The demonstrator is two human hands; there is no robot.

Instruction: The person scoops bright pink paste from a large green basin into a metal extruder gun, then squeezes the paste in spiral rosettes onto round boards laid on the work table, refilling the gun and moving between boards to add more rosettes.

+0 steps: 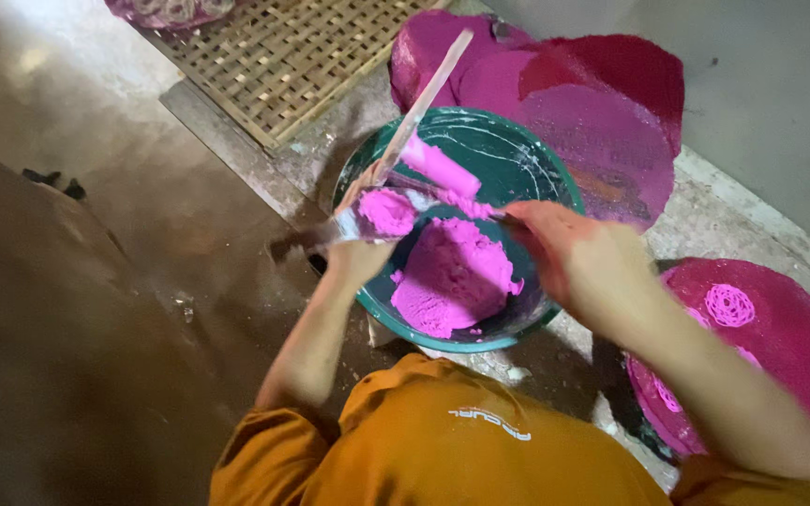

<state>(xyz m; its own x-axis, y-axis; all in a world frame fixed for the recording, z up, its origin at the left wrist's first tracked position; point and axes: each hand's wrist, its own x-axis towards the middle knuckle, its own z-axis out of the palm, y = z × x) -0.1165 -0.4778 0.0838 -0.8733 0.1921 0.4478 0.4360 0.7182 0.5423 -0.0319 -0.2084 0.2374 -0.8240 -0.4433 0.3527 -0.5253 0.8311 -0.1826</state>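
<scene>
Pink dough (452,276) below both hands.

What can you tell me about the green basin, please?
The green basin is round, looks plastic, and sits on the ground before the person. White smears streak its inner wall. A heap of pink paste fills its bottom. The left hand holds a paste-filled cup over its rim; the right hand works above it.
</scene>
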